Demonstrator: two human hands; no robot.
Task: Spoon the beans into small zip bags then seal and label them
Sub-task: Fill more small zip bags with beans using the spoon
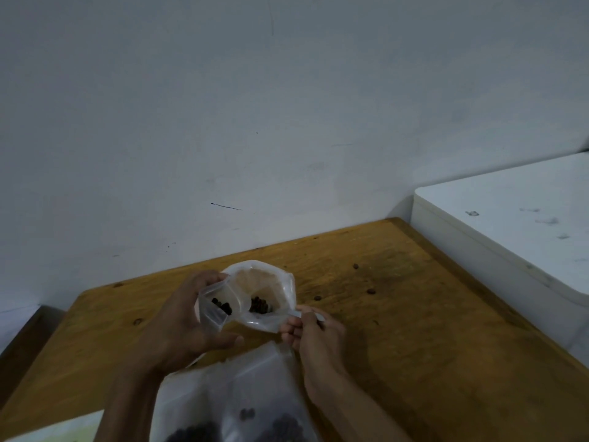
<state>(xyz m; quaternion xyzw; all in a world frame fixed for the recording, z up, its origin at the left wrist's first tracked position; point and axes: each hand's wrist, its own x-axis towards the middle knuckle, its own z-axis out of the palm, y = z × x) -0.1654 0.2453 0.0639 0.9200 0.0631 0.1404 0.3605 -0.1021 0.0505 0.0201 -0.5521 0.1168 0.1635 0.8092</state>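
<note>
Left hand: your left hand (188,317) curls round a small zip bag (214,306), fingers at its far top edge and thumb below, holding it up above the bench (398,314).
Right hand: your right hand (310,333) pinches the pale handle of a spoon (294,314) between thumb and curled fingers.
Where the bags sit: the small zip bag lies between your hands, against your left palm; a larger clear bag (271,298) stands just beside it, touching it, its near edge at your right fingertips.
Contents: a few dark beans (222,306) sit in the small zip bag; another dark cluster shows in the larger bag's open mouth. You cannot tell whether the spoon's bowl is loaded.
Direction: the spoon's long axis runs from your right hand leftward into the larger bag; the small bag's mouth faces up and to the right.
Near edge: more clear bags (236,406) with dark beans lie blurred below your wrists.
Bench: loose beans (370,291) lie scattered on the wood to your right; a white box (510,224) stands beside the bench.
</note>
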